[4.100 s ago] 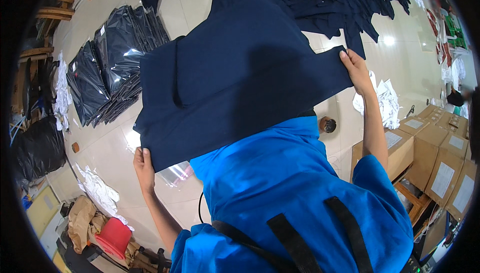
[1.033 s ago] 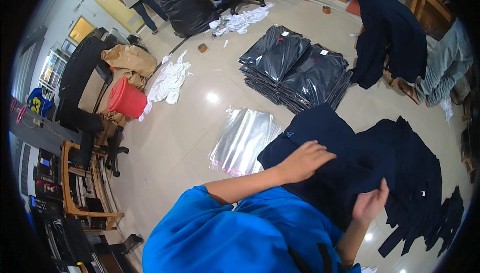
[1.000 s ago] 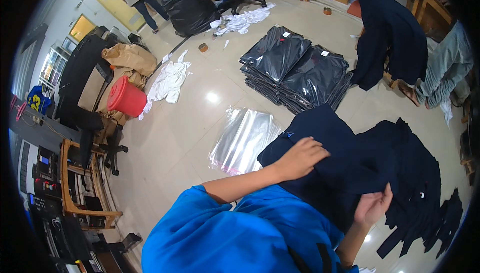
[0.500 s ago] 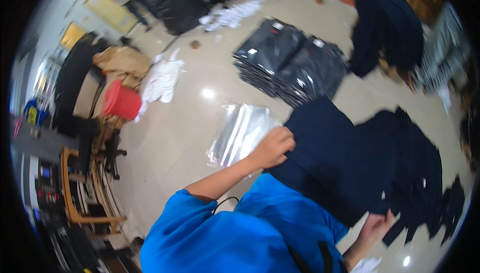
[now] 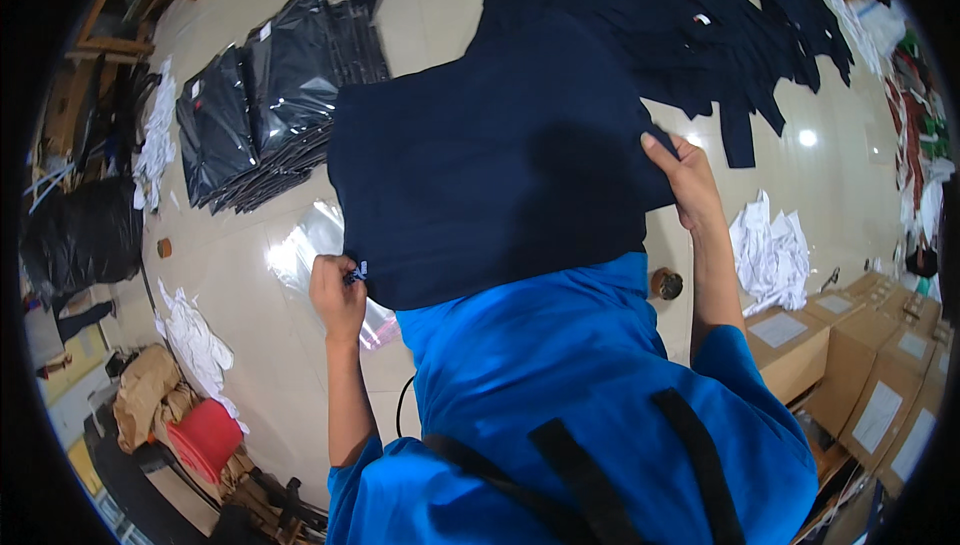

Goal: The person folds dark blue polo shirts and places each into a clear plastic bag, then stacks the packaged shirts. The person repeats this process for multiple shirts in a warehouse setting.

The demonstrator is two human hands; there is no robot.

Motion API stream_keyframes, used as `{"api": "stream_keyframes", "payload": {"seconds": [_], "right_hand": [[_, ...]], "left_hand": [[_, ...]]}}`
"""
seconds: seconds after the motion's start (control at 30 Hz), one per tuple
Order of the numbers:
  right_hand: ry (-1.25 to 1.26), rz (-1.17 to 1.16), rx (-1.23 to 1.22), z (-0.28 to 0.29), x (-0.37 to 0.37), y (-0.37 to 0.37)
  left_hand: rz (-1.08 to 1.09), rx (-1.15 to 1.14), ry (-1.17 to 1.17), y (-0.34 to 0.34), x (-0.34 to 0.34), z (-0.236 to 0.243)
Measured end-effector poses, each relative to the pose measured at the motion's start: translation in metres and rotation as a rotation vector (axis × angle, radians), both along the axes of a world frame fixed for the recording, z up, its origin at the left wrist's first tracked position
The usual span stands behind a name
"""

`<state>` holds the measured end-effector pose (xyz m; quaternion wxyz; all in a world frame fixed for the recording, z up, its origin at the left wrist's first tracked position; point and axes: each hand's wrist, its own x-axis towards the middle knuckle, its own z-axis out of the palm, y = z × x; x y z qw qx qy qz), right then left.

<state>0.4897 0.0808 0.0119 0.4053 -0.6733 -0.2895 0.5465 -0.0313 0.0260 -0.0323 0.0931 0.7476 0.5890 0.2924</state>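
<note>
A navy garment (image 5: pixel 490 165) is spread flat over my lap and the floor in front of it. My left hand (image 5: pixel 338 297) pinches its near left corner, where a small pale-and-blue bit, perhaps a label, shows beside the fingertips. At the right edge, my right hand (image 5: pixel 690 183) grips a narrow part of the cloth, thumb on top. Partly under the left side of the garment lie clear plastic bags (image 5: pixel 315 235). Beyond its far right side is a loose pile of dark garments (image 5: pixel 680 55), some with small white labels.
Stacked dark garments in shiny plastic (image 5: pixel 290 75) stand at the far left. White cloths (image 5: pixel 770 250) lie to the right, near cardboard boxes (image 5: pixel 870 375). A red bucket-like object (image 5: pixel 205 440) is at the lower left. A small round brown object (image 5: pixel 665 284) sits by my right forearm.
The view has swung to the right. The garment now lies squarer across my lap. My left hand has shifted to its near left corner, and my right hand is now farther up its right edge.
</note>
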Motion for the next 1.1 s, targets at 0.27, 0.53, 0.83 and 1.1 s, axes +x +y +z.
{"api": "stream_keyframes", "payload": {"seconds": [0.27,0.53,0.83,1.1], "right_hand": [[-0.040,-0.040,0.118,0.010,0.036,-0.010],[-0.045,-0.020,0.236,-0.023,0.046,-0.023],[-0.674,0.137,0.214,-0.091,0.031,-0.039],[-0.568,0.011,0.566,-0.032,-0.017,-0.022]], "left_hand": [[-0.128,0.043,0.089,-0.031,0.000,-0.001],[-0.153,-0.021,0.091,-0.037,-0.019,0.002],[-0.106,-0.290,0.028,-0.032,0.002,0.016],[-0.052,-0.173,-0.125,-0.004,0.085,0.050]]}}
